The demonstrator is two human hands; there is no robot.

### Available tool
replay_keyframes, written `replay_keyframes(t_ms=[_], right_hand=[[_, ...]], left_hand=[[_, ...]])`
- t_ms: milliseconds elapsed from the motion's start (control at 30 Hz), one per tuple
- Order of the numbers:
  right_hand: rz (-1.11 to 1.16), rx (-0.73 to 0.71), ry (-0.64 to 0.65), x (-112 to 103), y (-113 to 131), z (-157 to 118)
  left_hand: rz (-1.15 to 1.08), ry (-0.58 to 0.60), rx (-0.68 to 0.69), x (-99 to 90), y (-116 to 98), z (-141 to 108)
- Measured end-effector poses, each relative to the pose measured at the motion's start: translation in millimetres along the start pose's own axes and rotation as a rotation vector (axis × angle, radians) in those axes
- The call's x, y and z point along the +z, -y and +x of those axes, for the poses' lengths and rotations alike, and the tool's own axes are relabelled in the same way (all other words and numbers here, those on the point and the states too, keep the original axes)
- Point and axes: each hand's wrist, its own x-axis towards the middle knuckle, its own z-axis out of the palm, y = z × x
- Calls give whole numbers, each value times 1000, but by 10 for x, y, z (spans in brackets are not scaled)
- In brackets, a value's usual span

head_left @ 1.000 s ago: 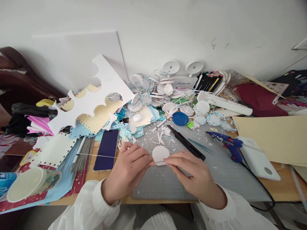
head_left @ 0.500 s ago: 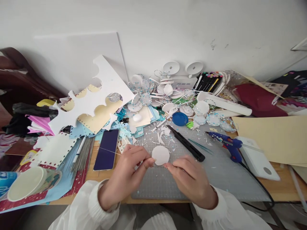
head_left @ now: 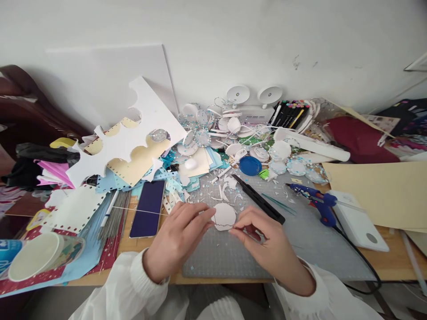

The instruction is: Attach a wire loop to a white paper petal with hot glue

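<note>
A small white disc (head_left: 224, 215) lies on the grey cutting mat (head_left: 213, 262), between my hands. Across the disc's near part runs a thin wire (head_left: 223, 225), bent near its left side. My left hand (head_left: 183, 233) is pinched on the wire at the disc's left edge, and a straight length of it sticks out leftward over the dark phone. The fingertips of my right hand (head_left: 258, 231) pinch the wire's other part at the disc's lower right edge. A black cutter knife (head_left: 258, 198) rests just beyond my right hand.
A blue glue gun (head_left: 316, 200) and a white box (head_left: 360, 220) lie at the right. Behind the mat are a blue lid (head_left: 250, 165) and piled white discs with beaded wire. At the left stand a phone (head_left: 147, 209), a bundle of wires (head_left: 115, 218) and a paper cup (head_left: 36, 255).
The wire now shows bent over the disc. My right hand has moved slightly and turned, with its fingers curled more. The wire end at the left reaches farther left.
</note>
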Motion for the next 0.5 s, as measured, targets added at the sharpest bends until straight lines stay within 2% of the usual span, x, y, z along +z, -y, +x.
replay_keyframes(t_ms=[167, 267, 367, 433, 500], right_hand=[[-13, -71, 76, -58, 32, -2], [-227, -275, -61, -61, -9, -51], [-541, -522, -172, -62, -72, -121], [-621, -582, -178, -63, -96, -142], [-590, -542, -196, -61, -97, -125]], left_hand=[[-9, -22, -4, -41, -30, 42], [-100, 28, -52, -61, -52, 53], [-302, 203, -119, -79, -61, 61], [-344, 271, -105, -86, -61, 68], [-269, 245, -49, -85, -58, 77]])
